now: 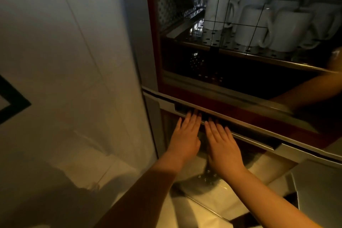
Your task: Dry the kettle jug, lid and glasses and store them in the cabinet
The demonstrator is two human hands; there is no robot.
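A tall cabinet (153, 46) with a red frame and a glass front fills the right of the head view. Both my hands rest flat on the lower door (259, 155), fingertips in its recessed handle slot (203, 114). My left hand (187, 135) and my right hand (222, 144) lie side by side, fingers straight, holding nothing. Behind the upper glass, several white mugs (285, 29) stand upside down on a perforated metal shelf (209, 38). No kettle jug, lid or glasses are visible.
A pale tiled wall (64, 61) runs along the left of the cabinet. The lower door's glossy surface reflects my arms. An arm's reflection (314, 89) shows in the upper glass at the right. The shelf under the mugs is dark.
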